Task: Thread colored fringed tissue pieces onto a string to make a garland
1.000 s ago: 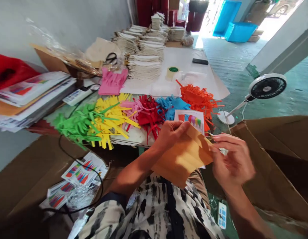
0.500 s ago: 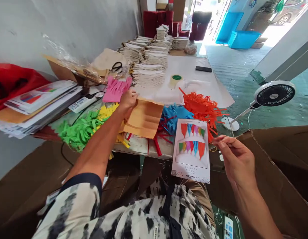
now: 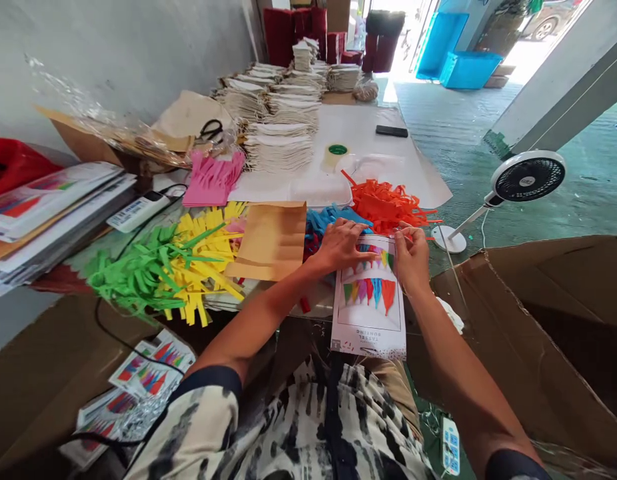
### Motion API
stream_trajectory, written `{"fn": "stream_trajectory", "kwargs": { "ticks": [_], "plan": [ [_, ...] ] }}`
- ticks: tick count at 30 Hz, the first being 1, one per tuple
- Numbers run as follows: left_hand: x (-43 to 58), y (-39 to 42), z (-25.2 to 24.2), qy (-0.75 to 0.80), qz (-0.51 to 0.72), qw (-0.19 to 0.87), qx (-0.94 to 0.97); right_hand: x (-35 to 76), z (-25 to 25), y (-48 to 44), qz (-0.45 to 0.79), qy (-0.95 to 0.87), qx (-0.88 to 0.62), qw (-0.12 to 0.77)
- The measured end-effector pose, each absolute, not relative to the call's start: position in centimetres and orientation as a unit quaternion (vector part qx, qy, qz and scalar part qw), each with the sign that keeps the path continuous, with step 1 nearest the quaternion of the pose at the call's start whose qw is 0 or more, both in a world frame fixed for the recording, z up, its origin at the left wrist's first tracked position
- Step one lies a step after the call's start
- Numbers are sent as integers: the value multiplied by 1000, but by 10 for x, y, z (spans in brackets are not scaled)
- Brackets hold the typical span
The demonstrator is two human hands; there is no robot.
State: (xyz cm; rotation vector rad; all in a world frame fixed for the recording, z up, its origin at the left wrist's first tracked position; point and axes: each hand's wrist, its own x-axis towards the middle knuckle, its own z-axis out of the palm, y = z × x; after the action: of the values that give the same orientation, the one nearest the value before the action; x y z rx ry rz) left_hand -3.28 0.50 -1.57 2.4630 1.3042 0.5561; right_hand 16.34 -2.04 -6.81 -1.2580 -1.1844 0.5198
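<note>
card (image 3: pixel 369 308) overhangs table (image 3: pixel 322 301) | left fingers (image 3: pixel 349 228), right fingers (image 3: pixel 409 236) at far edge

Daylight glares at the far doorway (image 3: pixel 411 30), lower left dim.

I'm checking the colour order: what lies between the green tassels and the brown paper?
In the head view, yellow tassels, plus some pink strips beside the brown paper.

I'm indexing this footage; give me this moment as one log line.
left hand: on printed white card; right hand: at card's far corner; left of card: creased brown paper sheet; beyond: orange fringed tassels
</note>
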Motion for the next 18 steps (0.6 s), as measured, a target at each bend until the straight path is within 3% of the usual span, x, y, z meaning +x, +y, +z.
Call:
{"fn": "stream_trajectory", "kwargs": {
  "ticks": [9, 13, 18],
  "plan": [
    [-42, -3, -7, 412, 258, 273, 830, 143, -52, -37, 176, -535, -524, 640],
    [-51, -37, -8, 378, 243, 271, 851, 130, -50, -87, 179, -521, -500, 668],
    [-63, -108, -36, 354, 197, 347, 846, 115, -75, -172, 228, -510, -534, 634]
  ]
}}
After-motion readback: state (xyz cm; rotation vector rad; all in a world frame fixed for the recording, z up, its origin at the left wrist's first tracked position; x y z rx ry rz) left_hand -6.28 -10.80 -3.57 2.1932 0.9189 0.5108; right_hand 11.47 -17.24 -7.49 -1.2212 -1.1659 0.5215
